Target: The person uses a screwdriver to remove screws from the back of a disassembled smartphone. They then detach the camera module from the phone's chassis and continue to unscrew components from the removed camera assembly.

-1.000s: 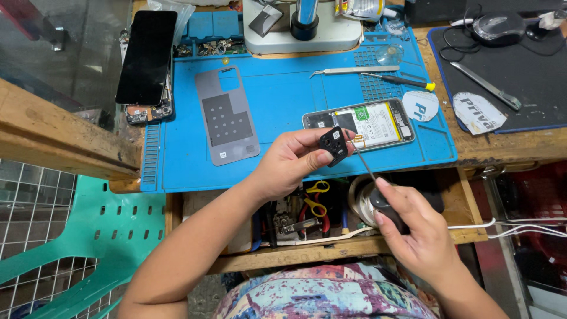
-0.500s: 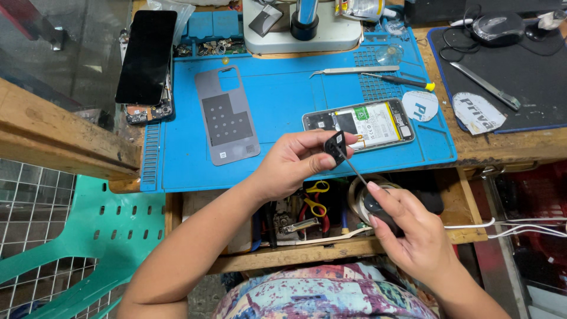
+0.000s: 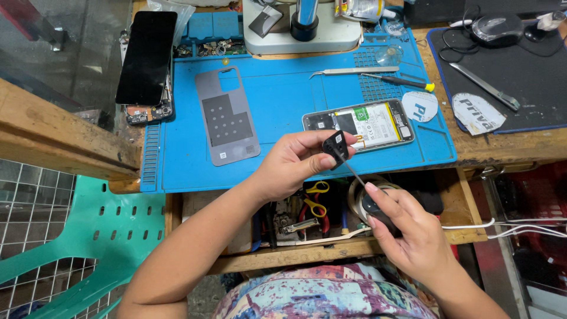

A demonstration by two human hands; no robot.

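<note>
Over the open drawer (image 3: 331,248) below the worktop (image 3: 508,150), the left hand (image 3: 289,162) pinches a small black part (image 3: 335,145) while the right hand (image 3: 407,233) grips a screwdriver (image 3: 369,195), tip on it. Behind lies the opened phone (image 3: 360,123), back cover (image 3: 227,115) off, reassembly seemingly remaining. Scissors (image 3: 316,198), pliers and tape rolls fill the drawer.

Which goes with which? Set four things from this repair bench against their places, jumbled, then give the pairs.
Things:
1. small black part
2. screwdriver
3. grey back cover
4. opened phone

Places:
A. lying on the blue mat, left of its middle
B. pinched in the left hand
C. lying on the mat near its front right corner, battery showing
D. gripped in the right hand, tip at the black part

Pairs: 1-B, 2-D, 3-A, 4-C
</note>
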